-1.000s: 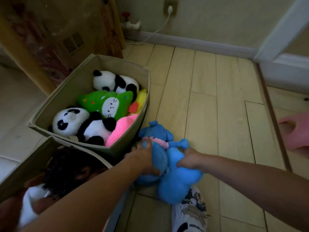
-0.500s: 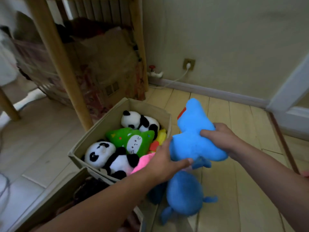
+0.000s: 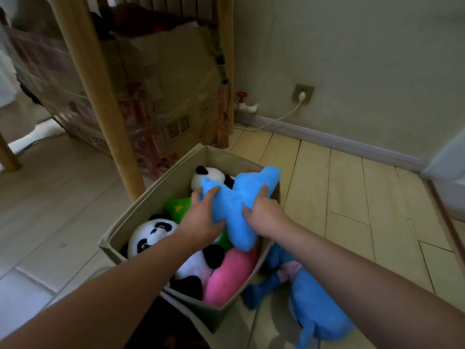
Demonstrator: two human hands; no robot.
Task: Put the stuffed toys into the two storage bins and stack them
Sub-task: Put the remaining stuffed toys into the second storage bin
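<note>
A blue stuffed toy (image 3: 239,197) hangs over the beige storage bin (image 3: 141,210), gripped on its left side by my left hand (image 3: 201,220) and on its right side by my right hand (image 3: 264,215). Inside the bin lie a large panda (image 3: 153,233), a smaller panda (image 3: 208,176) at the far end, a green toy (image 3: 177,209) and a pink toy (image 3: 229,273). A second blue toy (image 3: 317,303) lies on the floor to the right of the bin. The dark opening of a second bin (image 3: 214,321) shows under my left arm.
A wooden post (image 3: 100,96) stands just left of the bin, with cardboard boxes (image 3: 166,96) behind it. A wall socket (image 3: 303,93) with a white cable sits on the far wall. Light wooden floor (image 3: 352,197) stretches to the right.
Both hands lifted the blue toy from the floor and carried it left, from beside the bin to above the toys inside it. The view tilted up.
</note>
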